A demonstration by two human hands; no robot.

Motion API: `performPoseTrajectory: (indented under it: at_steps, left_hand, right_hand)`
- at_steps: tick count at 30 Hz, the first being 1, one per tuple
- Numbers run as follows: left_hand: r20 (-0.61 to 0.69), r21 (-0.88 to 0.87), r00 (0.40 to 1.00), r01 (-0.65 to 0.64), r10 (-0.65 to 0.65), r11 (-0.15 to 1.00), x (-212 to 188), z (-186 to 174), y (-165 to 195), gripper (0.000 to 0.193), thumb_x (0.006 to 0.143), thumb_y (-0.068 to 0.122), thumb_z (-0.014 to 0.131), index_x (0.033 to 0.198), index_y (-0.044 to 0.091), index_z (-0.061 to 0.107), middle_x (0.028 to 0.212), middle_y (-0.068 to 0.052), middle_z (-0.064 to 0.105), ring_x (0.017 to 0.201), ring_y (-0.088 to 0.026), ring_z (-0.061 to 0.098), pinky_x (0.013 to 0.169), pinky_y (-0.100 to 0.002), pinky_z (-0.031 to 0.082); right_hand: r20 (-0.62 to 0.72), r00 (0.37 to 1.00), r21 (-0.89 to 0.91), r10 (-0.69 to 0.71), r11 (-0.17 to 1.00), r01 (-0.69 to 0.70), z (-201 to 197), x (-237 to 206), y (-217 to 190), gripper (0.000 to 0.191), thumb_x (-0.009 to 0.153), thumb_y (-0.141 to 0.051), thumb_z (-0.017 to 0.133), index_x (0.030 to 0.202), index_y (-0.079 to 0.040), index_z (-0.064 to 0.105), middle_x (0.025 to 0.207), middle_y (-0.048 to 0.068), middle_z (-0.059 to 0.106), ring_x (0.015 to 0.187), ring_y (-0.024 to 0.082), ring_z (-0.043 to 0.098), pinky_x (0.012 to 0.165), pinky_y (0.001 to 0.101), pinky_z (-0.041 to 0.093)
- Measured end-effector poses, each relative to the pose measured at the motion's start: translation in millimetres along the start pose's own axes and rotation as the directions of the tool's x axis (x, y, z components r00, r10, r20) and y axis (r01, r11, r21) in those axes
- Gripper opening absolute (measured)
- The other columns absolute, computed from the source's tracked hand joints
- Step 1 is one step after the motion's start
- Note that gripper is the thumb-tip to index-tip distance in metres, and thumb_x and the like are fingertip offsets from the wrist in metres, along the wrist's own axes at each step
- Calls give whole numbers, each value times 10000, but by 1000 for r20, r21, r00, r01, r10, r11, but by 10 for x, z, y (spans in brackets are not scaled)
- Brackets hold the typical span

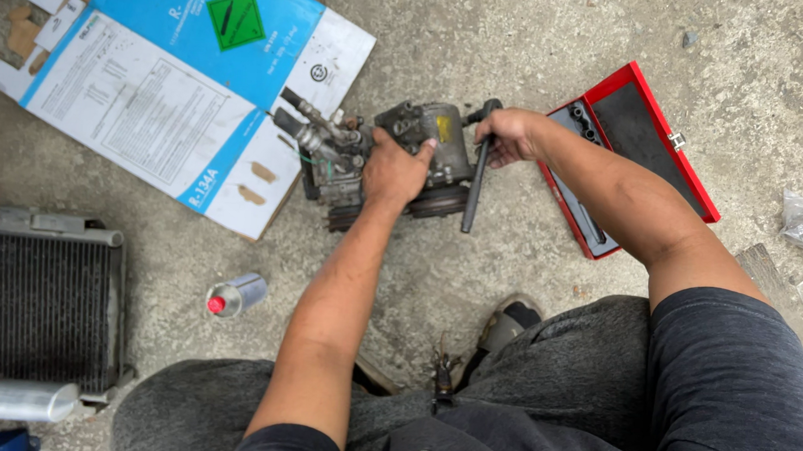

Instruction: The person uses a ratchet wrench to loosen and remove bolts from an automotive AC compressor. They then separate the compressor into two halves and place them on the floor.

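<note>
Squatting on the concrete floor (543, 39), we have the flattened blue-and-white carton (178, 82) up left, the black radiator (35, 301) at left and the open red case (643, 152) at right. Straight ahead lies the compressor (396, 156), long axis running left to right. Our left hand (396, 169) is clamped over its body; our right hand (511, 135) is clenched on the black wrench (476, 179), whose handle points back toward us.
</note>
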State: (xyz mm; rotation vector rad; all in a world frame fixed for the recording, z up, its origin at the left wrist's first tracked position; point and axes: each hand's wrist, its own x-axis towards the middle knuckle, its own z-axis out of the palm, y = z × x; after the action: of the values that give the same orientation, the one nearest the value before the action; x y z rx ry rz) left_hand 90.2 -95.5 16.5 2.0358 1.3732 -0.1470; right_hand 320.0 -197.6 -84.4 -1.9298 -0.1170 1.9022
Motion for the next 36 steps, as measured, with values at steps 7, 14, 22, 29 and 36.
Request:
performPoseTrajectory:
  at_steps: [7, 14, 22, 29, 36]
  left_hand:
    - [13, -17, 1000, -8, 9, 1000, 36, 34, -19, 1021, 833, 619, 718, 1423, -117, 327, 1223, -324, 652, 1134, -444, 664, 983, -475, 528]
    - [23, -21, 1000, 5, -4, 1000, -6, 3, -3, 1029, 839, 620, 707, 1427, -129, 316, 1216, -324, 655, 1126, -435, 671, 976, -470, 534]
    - [42, -17, 999, 8, -7, 1000, -26, -24, 25, 1048, 832, 620, 709, 1437, -129, 296, 1224, -322, 650, 1130, -433, 665, 972, -468, 532]
    - [57, -24, 998, 23, -22, 999, -28, -37, 46, 1011, 832, 618, 710, 1427, -107, 332, 1231, -312, 656, 1135, -426, 668, 981, -469, 531]
    - [42, -68, 999, 5, -2, 998, -60, -46, 50, 1036, 821, 601, 732, 1424, -128, 309, 1214, -324, 650, 1119, -433, 667, 975, -466, 530]
  right_hand:
    - [-360, 636, -850, -683, 521, 79, 82, -90, -15, 522, 726, -136, 747, 1073, 184, 524, 737, 308, 692, 626, 381, 666, 613, 475, 577]
    - [-334, 836, -552, -437, 809, 202, 64, -49, 36, 502, 741, -133, 723, 1118, 184, 626, 865, 287, 685, 758, 436, 703, 662, 533, 608]
    - [-341, 892, -269, -296, 940, 209, 69, -173, 79, 318, 733, -96, 774, 910, 132, 640, 775, 241, 684, 652, 375, 702, 521, 490, 599]
    - [-443, 827, -325, -346, 922, 212, 140, -100, 160, 354, 763, -47, 727, 1027, 153, 602, 895, 284, 698, 675, 379, 727, 492, 463, 607]
    - [-489, 656, -688, -576, 716, 116, -98, 14, 374, 499, 793, -126, 760, 1146, 169, 567, 987, 376, 700, 888, 435, 689, 725, 473, 546]
